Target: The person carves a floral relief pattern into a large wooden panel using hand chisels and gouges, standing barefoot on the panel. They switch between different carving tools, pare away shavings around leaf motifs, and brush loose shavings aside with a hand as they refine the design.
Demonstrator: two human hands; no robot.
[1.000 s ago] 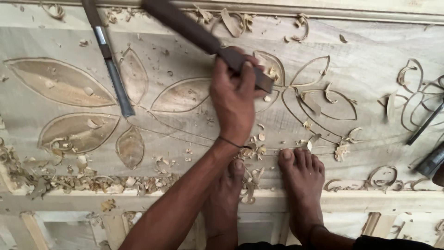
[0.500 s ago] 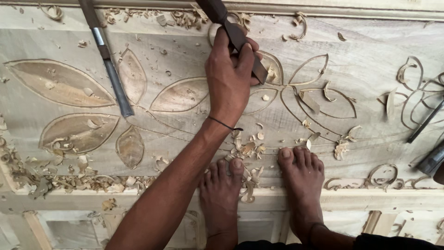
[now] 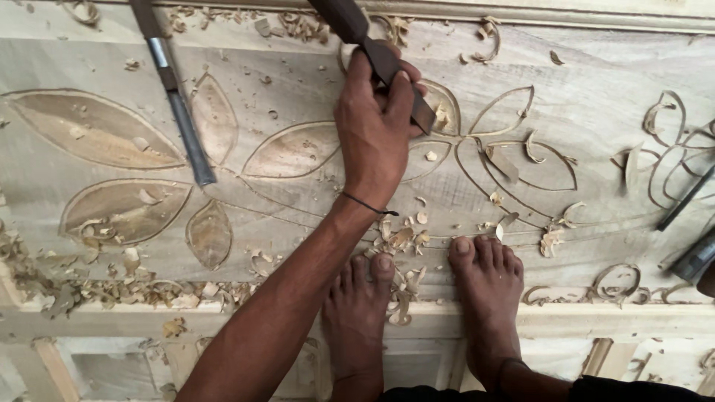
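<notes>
Fingers of the left hand [image 3: 376, 130] are wrapped tight around a dark-handled chisel [image 3: 380, 56], which slants down to the right so that its tip sits on the pale wooden panel [image 3: 596, 67], just at the edge of a carved leaf [image 3: 439, 104] near the panel's upper middle. A thin dark band circles the wrist of this hand. The right hand does not show, so its state cannot be told. Both bare feet stand on the lower part of the panel, the left foot [image 3: 357, 313] just below the forearm and the right foot [image 3: 488, 298] a little apart from it, toes among loose wood shavings [image 3: 402, 242]. A second chisel [image 3: 175, 97] with a metal shaft lies untouched on the panel to the left, between two carved leaves, its blade end near the spot where the leaf shapes meet. More shavings are heaped along the lower left edge, and further tools [image 3: 689, 227] lie at the right edge.
</notes>
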